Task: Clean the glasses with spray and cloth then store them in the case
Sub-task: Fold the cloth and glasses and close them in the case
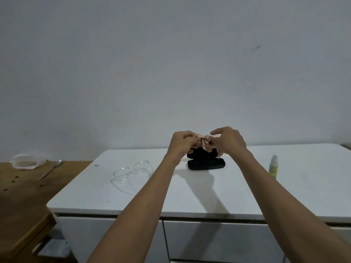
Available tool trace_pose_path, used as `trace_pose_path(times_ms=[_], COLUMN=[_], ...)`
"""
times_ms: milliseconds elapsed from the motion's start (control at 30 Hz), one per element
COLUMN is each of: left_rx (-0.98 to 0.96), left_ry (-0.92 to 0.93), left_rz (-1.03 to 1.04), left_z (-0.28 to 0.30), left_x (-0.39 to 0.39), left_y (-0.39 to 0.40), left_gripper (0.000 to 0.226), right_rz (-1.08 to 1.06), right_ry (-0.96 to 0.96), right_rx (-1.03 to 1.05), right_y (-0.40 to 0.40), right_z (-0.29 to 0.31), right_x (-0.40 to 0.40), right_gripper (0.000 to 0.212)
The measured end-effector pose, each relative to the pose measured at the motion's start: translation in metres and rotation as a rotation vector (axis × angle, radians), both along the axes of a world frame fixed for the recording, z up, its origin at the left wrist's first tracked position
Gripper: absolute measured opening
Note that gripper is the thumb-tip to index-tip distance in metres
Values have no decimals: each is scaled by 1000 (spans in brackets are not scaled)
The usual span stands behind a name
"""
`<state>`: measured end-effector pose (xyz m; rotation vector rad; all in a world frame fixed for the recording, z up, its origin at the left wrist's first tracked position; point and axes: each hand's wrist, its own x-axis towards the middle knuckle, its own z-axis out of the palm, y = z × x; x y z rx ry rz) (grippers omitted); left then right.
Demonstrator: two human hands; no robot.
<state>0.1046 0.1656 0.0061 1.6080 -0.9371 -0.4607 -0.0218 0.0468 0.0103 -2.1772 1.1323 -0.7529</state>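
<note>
A crumpled beige cloth point(204, 142) hangs in the air between my hands, above the case. My left hand point(181, 143) pinches its left part and my right hand point(228, 140) pinches its right part. Below them an open black glasses case point(206, 164) lies on the white table point(171, 196), its lid standing up behind its base. Clear-framed glasses point(131, 172) lie on the table to the left of my left forearm, temples unfolded. A small green spray bottle point(273, 167) stands upright at the right.
A wooden bench point(20, 190) adjoins the table on the left, bearing a clear plastic container point(23, 161) and a thin tool point(50, 170). White drawers point(209, 242) sit under the tabletop. A plain wall rises behind.
</note>
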Motion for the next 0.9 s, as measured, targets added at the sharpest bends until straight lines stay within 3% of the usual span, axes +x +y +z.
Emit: trace_pose_path(times_ms=[100,233,367,633,767,900], left_rx=[-19,-45,-59,-132,-148,-109], left_ry=[0,25,40,49,63,-28], left_rz=[29,34,15,42,92,96], left_z=[6,9,10,15,10,-3], left_x=[-2,-4,-2,2,12,23], left_y=[-3,-2,-1,10,8,8], left_gripper=[9,14,16,9,25,21], right_rz=[-48,185,429,399,330,273], right_ry=[-29,-372,-218,-301,-280,-313], right_rx=[-59,252,366,391,328,247], right_y=[-2,5,11,11,4,-3], right_z=[-5,1,-1,-9,-10,-13], right_x=[-1,-13,-16,-9,-9,-11], right_gripper=[42,40,28,6,9,9])
